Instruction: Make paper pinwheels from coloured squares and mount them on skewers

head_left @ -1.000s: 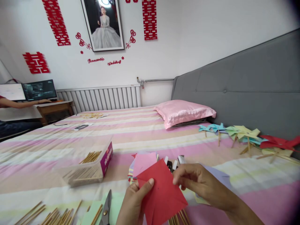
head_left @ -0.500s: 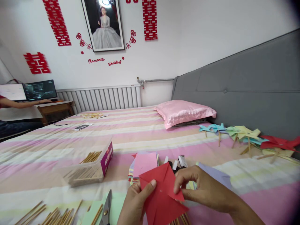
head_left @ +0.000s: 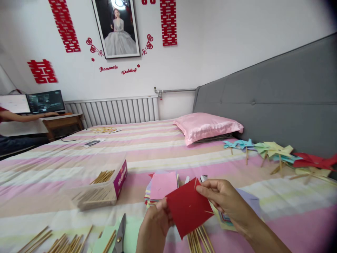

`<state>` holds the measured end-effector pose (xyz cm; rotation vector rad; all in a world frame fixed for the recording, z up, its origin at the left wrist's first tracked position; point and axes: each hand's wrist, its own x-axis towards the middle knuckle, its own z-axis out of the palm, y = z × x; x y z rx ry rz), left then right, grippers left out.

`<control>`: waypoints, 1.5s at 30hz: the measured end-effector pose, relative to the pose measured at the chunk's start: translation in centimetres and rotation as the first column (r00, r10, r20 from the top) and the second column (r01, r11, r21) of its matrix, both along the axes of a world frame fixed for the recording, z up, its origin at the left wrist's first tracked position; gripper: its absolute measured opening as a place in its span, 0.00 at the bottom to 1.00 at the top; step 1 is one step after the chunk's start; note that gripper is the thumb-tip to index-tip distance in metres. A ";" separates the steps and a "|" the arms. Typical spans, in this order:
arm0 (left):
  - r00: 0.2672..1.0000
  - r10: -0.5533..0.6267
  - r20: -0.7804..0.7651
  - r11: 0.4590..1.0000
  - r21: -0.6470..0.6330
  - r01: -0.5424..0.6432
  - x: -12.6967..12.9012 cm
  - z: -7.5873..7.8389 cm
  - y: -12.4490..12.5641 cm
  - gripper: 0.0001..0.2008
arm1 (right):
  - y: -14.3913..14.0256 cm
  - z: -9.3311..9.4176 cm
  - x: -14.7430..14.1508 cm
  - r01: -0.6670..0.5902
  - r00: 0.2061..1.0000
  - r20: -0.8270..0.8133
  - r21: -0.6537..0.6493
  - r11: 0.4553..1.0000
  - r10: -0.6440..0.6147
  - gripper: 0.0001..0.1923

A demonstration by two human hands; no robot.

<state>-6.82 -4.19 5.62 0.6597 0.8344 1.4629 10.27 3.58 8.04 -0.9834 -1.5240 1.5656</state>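
A red paper square (head_left: pixel 190 208) with slits running in from its corners and a small hole in the middle is held up above the bed. My left hand (head_left: pixel 156 221) grips its left edge, fingers behind the sheet. At the upper right edge my right hand (head_left: pixel 223 198) pinches it between thumb and fingers. Behind it lies a stack of coloured paper squares (head_left: pixel 163 185), pink on top. Below the paper, several thin wooden sticks (head_left: pixel 201 239) lie in a bundle. Scissors (head_left: pixel 120 234) rest on green paper (head_left: pixel 131 228) to the left.
A clear plastic box (head_left: pixel 97 193) of sticks stands at left, with more loose sticks (head_left: pixel 65 243) in front. Finished paper pinwheels (head_left: pixel 276 149) lie by the grey headboard (head_left: pixel 276 95). A pink pillow (head_left: pixel 207 124) is farther back. A person's arm (head_left: pixel 23 116) reaches across a desk at far left.
The red paper has been turned, its plainer, darker face now showing. My right hand has shifted up from its lower right corner to its upper right edge.
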 end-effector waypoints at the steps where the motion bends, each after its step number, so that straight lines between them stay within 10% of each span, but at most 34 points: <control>1: 0.999 -0.021 0.025 1.000 -0.020 0.021 0.3 0.2 -0.2 0.22 | -0.1 0.0 -0.1 0.001 1.000 0.002 -0.006 1.000 -0.001 0.15; 8: 0.988 -0.010 -0.152 1.000 0.001 0.010 1.9 0.0 -0.6 0.19 | -0.3 -0.4 -0.8 -0.062 0.997 -0.036 -0.017 0.998 0.062 0.13; 17: 1.000 0.011 -0.017 0.997 -0.072 -0.012 1.3 0.1 -0.6 0.10 | 0.3 -0.5 0.2 -0.129 0.989 -0.053 0.181 0.975 0.141 0.17; 22: 0.994 -0.091 0.058 0.994 -0.056 0.094 1.2 0.3 -0.9 0.10 | 0.7 -0.6 2.3 -0.413 0.908 0.044 0.265 0.871 0.417 0.11; 32: 0.984 -0.179 0.012 0.980 -0.082 0.180 1.5 0.4 -1.1 0.10 | 0.1 0.2 2.5 -0.580 0.815 0.255 0.355 0.734 0.520 0.07; 45: 0.987 -0.136 -0.082 0.990 -0.030 0.134 1.8 0.1 -1.0 0.10 | -0.1 -0.3 1.3 -0.467 0.882 0.221 0.288 0.836 0.416 0.08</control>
